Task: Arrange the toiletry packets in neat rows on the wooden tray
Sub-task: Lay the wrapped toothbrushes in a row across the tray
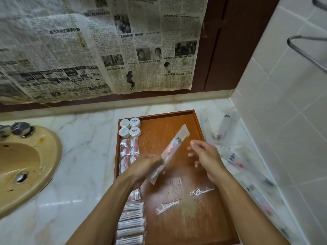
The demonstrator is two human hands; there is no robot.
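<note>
My left hand has its fingers curled round the lower end of a long clear toothbrush packet, which slants up and away from the knuckles over the wooden tray. My right hand hovers just beside the packet's upper half with fingers loosely spread, holding nothing. Beyond my left fingertips, along the tray's left edge, sit four small round tubs, then red-and-white sachets; nearer my wrist runs a stack of flat white packets. Below my right palm two floss picks lie loose and crooked on the bare wood. Outside my right hand, more clear packets are scattered on the marble counter. The risks I see: I grip only one end, so the slippery wrapper could swing or slide out and land askew; lowering it carelessly could knock the finished left column or push the floss picks further out of line.
</note>
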